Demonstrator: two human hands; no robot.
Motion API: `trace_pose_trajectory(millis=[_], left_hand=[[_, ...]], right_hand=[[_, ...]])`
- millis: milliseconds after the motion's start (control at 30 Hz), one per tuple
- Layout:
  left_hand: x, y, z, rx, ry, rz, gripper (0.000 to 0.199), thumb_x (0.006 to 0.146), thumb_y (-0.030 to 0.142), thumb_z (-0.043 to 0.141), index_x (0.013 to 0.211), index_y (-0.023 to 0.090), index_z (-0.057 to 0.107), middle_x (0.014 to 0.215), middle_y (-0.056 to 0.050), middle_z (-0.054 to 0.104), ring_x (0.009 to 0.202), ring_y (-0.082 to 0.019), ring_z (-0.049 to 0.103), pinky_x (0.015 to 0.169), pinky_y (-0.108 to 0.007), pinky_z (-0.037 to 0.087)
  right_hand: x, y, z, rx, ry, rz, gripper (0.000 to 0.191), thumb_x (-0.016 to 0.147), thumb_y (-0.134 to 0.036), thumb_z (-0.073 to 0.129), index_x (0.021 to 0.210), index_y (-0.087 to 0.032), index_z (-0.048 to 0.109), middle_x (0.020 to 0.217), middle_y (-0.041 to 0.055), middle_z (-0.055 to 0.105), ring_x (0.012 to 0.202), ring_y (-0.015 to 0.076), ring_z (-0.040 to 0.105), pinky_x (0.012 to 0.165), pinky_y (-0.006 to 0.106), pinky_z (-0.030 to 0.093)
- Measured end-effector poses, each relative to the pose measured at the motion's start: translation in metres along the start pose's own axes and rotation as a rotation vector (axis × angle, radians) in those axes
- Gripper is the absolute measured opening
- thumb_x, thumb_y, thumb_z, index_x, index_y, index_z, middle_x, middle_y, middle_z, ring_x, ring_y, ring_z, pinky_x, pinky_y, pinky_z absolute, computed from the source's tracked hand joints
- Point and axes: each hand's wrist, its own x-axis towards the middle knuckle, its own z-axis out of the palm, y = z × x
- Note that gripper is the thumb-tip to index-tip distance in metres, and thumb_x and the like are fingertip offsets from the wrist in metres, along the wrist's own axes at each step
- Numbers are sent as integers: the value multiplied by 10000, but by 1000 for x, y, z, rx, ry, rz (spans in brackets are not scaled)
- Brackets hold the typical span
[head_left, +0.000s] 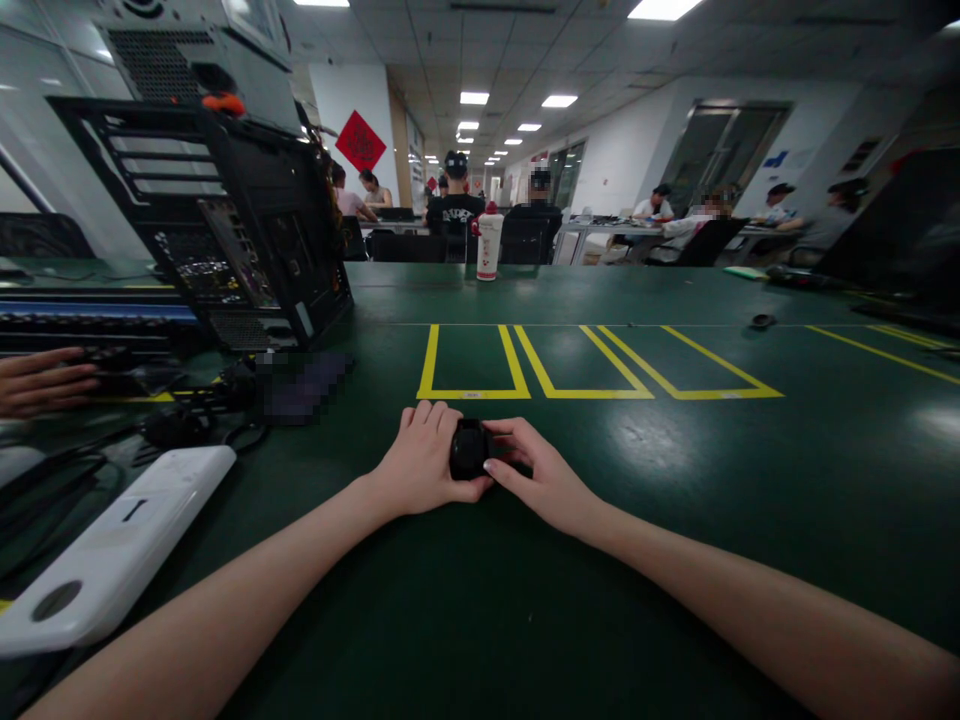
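A small, dark, rounded black object [470, 450] is at the middle of the green table, between my two hands; its exact kind does not show. My left hand [424, 458] is wrapped round its left side, with the thumb along the near edge. From the right, my right hand [541, 475] pinches its edge between thumb and fingers. Just beyond the hands lie three yellow-taped outlines [474, 394] on the table top.
A white device with a round hole [150, 530] lies at the left among black cables [52, 490]. Behind it stands an opened computer case [262, 230]. Another person's hand [45, 382] reaches in at far left. A white cup [488, 245] stands at the far edge.
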Motion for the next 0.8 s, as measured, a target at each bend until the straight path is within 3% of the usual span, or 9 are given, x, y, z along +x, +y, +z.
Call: trace_pose_trajectory(millis=[300, 567, 800], left_hand=[[1, -1, 2, 27, 12, -1, 609, 635, 624, 500, 981, 124, 475, 908, -98, 487, 833, -257, 434, 724, -392, 347], [0, 0, 2, 6, 10, -3, 602, 639, 620, 501, 988, 130, 474, 908, -97, 493, 825, -256, 431, 711, -392, 348], [0, 1, 1, 19, 6, 0, 605, 641, 616, 504, 994, 126, 470, 922, -101, 494, 835, -259, 433, 727, -398, 349]], right_hand=[[1, 2, 1, 54, 12, -48, 236, 797, -193, 531, 1019, -218, 454, 1085, 42, 490, 1012, 169, 528, 897, 379, 462], [0, -2, 0, -1, -10, 2, 370, 800, -202, 527, 1149, -225, 404, 1146, 62, 474, 1052, 187, 507, 897, 401, 461], [-1, -2, -1, 81, -12, -23, 204, 810, -200, 514, 1005, -218, 454, 1076, 37, 501, 1012, 169, 538, 913, 395, 459]])
